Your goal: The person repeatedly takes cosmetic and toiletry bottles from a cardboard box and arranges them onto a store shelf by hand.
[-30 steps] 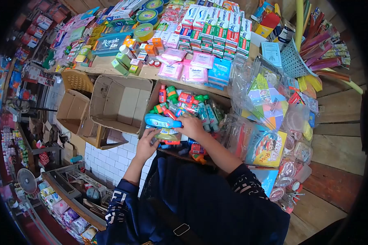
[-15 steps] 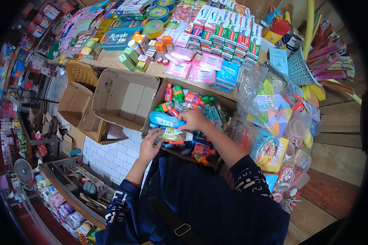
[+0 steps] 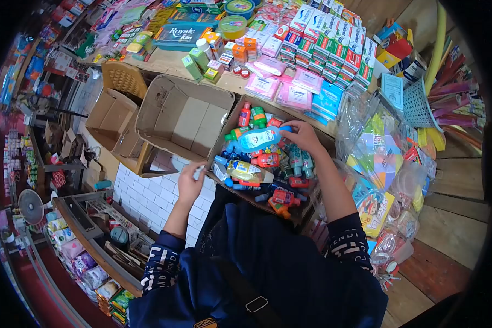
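right hand (image 3: 302,135): fingers closed in a narrow pinch on the cap end of the blue bottle (image 3: 258,140). we see it lying label up, slantwise, over the other bottles in the cardboard box (image 3: 228,123), its body pointing from our right hand towards our left.

left hand (image 3: 190,183): fingers curled nearly together, just outside the box's near left corner. a small whitish patch shows at the fingertips; we cannot tell if it is held.

risks, our judgement:
- grip at one end only: the body could swing down or twist free; a loose cap could part from it.
- uneven heap: the yellowish clear bottle (image 3: 245,171), between our hands, lies on its side on others and could roll if nudged.
- white-and-blue bottle (image 3: 222,174), just beside our left hand, leans near the rim; a sleeve or knuckle could tip it out.
- pink packs (image 3: 293,97) sit beyond our right hand, near the table edge; a wide lift could brush them.
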A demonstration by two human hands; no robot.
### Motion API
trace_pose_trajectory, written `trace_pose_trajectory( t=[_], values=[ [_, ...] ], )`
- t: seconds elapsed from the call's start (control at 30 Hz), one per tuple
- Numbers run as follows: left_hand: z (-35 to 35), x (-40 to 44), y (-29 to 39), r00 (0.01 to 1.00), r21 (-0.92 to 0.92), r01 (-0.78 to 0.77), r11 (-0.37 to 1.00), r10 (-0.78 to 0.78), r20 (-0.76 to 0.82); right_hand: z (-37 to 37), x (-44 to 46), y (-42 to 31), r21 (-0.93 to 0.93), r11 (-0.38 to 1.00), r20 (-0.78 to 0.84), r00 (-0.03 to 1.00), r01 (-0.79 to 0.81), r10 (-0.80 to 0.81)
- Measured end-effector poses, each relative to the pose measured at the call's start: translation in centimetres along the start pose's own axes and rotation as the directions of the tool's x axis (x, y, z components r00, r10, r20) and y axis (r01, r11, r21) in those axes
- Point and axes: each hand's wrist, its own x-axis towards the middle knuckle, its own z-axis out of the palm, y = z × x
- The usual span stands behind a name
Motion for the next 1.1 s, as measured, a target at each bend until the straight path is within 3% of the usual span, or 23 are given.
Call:
trace_pose_trajectory(
  t=[0.1, 0.27, 0.63, 0.73, 0.87, 0.9, 0.97, 1.0, 1.03, 1.1],
  values=[
    [0.8, 0.1, 0.6, 0.911, 0.119, -0.281, 0.952, 0.226, 0.345, 0.8, -1.4, -1.1, 0.135, 0.981, 0.026, 0.99, -0.14, 0.137],
    [1.7, 0.3, 4.3, 0.866, 0.406, -0.425, 0.809, 0.232, 0.443, 2.8, -2.4, 0.6, 0.171, 0.982, -0.052, 0.995, -0.08, 0.09],
    [3.3, -0.4, 2.7, 0.913, 0.291, -0.302, 0.908, 0.187, 0.363, 3.2, -3.1, 0.5, 0.321, 0.94, -0.008, 0.992, -0.115, 0.124],
    [1.7, 0.8, 2.4, 0.93, 0.244, -0.039, 0.969, -0.054, 0.363, 4.0, -3.2, 0.0, 0.326, 0.945, -0.1, 0.993, -0.034, 0.07],
    [-0.4, 1.0, 0.9, 0.995, 0.063, -0.015, 0.998, 0.009, 0.096, 4.1, -3.9, -3.0, 0.308, 0.951, -0.254, 0.965, 0.02, 0.062],
    [-0.2, 1.0, -1.1, 0.998, -0.173, 0.057, 0.983, -0.059, -0.003, 4.0, -4.3, -4.5, 0.299, 0.951, -0.294, 0.956, 0.076, 0.016],
    [1.1, 1.3, -5.4, 0.959, -0.622, 0.118, 0.774, -0.251, -0.13, 3.5, -5.0, -7.8, 0.271, 0.945, -0.369, 0.926, 0.184, -0.075],
    [-0.4, 1.9, -3.3, 0.913, -0.827, 0.195, 0.527, -0.405, -0.043, 2.9, -5.4, -9.4, 0.244, 0.946, -0.372, 0.922, 0.213, -0.112],
    [-2.2, 2.4, -0.5, 0.858, -0.915, 0.238, 0.325, -0.512, 0.042, 2.4, -5.5, -10.3, 0.23, 0.948, -0.378, 0.918, 0.219, -0.12],
    [-4.2, 3.3, 1.8, 0.838, -0.979, 0.178, 0.098, -0.537, 0.098, 1.5, -5.5, -11.7, 0.209, 0.952, -0.385, 0.914, 0.224, -0.13]
  ],
)
